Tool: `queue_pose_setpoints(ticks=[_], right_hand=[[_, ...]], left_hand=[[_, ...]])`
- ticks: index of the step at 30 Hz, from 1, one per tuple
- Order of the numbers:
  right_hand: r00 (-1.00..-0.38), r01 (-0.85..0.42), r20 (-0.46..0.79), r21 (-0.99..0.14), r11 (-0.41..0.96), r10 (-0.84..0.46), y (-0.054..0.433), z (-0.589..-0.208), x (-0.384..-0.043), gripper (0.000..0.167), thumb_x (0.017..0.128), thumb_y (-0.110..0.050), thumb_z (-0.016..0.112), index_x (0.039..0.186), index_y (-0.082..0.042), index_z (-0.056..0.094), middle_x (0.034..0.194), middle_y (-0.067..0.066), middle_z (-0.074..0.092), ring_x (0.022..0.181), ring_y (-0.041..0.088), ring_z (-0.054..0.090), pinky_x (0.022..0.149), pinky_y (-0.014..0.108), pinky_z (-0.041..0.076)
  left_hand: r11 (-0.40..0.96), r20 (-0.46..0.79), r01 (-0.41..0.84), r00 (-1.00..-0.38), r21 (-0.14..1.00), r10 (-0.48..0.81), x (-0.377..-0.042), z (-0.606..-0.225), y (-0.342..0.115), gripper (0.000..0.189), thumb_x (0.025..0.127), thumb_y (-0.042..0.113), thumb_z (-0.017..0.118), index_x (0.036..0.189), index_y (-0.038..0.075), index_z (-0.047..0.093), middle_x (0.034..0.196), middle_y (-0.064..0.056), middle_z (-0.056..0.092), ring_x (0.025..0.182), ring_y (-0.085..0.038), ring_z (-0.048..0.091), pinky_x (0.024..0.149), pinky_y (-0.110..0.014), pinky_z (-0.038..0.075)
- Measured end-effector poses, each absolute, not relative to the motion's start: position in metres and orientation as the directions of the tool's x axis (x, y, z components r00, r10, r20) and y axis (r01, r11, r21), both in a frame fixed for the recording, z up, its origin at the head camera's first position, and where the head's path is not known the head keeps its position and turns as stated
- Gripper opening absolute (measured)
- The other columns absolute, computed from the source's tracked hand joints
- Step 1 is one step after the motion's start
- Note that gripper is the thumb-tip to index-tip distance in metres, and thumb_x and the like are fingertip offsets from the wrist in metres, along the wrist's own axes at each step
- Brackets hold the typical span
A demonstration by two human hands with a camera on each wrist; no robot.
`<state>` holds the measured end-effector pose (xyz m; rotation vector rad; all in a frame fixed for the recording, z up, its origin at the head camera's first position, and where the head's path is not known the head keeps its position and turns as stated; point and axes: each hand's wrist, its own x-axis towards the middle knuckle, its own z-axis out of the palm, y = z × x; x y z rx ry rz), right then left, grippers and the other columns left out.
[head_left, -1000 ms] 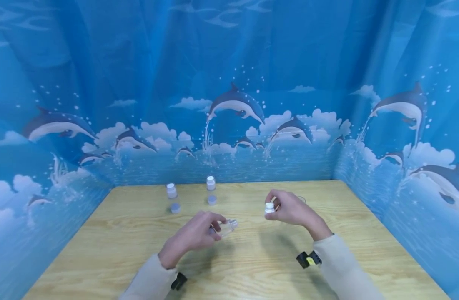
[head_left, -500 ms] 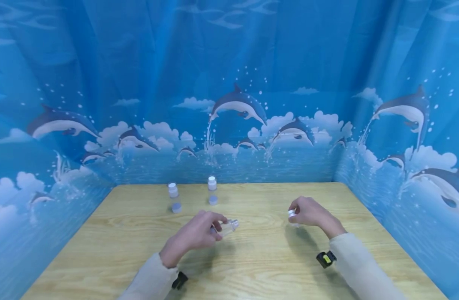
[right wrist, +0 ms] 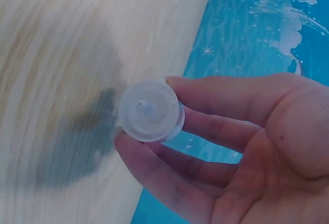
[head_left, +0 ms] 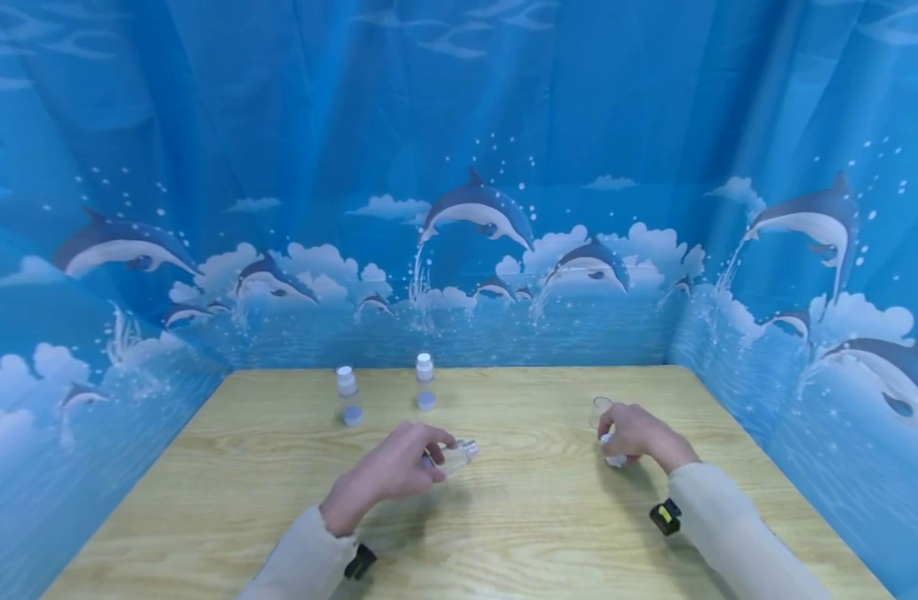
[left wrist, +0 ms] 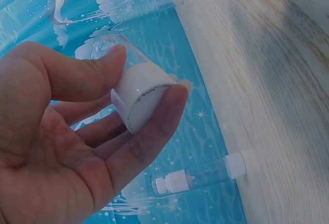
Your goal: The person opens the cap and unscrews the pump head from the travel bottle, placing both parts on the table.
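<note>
My left hand [head_left: 394,471] pinches a small clear bottle [head_left: 460,455] with a white base [left wrist: 138,94] between thumb and fingers. The bottle is tilted, its bare threaded neck pointing to the right in the head view. Over the right part of the table, my right hand [head_left: 642,433] grips a white pump head [head_left: 616,457]. Seen from the right wrist, the round underside of the pump head [right wrist: 150,112] faces the camera, with a small stem in its middle. Just behind those fingers, a clear cap [head_left: 596,415] stands on the table, partly covered by the hand.
Two clear bottles with white tops stand upright at the back of the wooden table [head_left: 504,533], one at the left [head_left: 348,392] and another [head_left: 424,379] to its right. A blue curtain [head_left: 459,108] with dolphins hangs around the table's back and sides.
My right hand has moved right and slightly nearer with the pump head, which has turned in the fingers' grip, uncovering more of the clear cap. My left hand and its bottle have stayed nearly still.
</note>
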<state>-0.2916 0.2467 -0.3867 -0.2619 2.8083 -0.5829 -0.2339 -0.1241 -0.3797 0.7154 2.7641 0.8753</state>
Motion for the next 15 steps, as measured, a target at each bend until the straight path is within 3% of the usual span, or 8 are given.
queue_pose_setpoints(ticks=[6,15], right_hand=[[-0.946,-0.069,-0.264,-0.408,0.91,-0.19,0.2507,-0.3913,-0.2922,0.025,0.086,-0.005,0.072,0.11,0.002,0.07,0.102,0.016,0.067,0.069,0.02,0.061,0.064,0.031,0.06],[-0.943,-0.087,-0.262,-0.395,0.915,-0.203,0.2507,-0.3959,-0.2924,0.023,0.085,-0.005,0.073,0.106,0.001,0.07,0.103,0.017,0.067,0.07,0.02,0.065,0.063,0.032,0.061]], left_hand=[[0.717,-0.002,0.397,-0.874,0.573,0.485,-0.2339,-0.3797,-0.1236,0.047,0.081,-0.003,0.078,0.127,0.005,0.07,0.103,-0.013,0.076,0.084,-0.015,0.071,0.073,-0.03,0.063],[0.711,0.008,0.411,-0.868,0.571,0.496,-0.2347,-0.3822,-0.1248,0.047,0.081,-0.003,0.077,0.127,0.005,0.07,0.103,-0.013,0.076,0.084,-0.015,0.071,0.073,-0.028,0.063]])
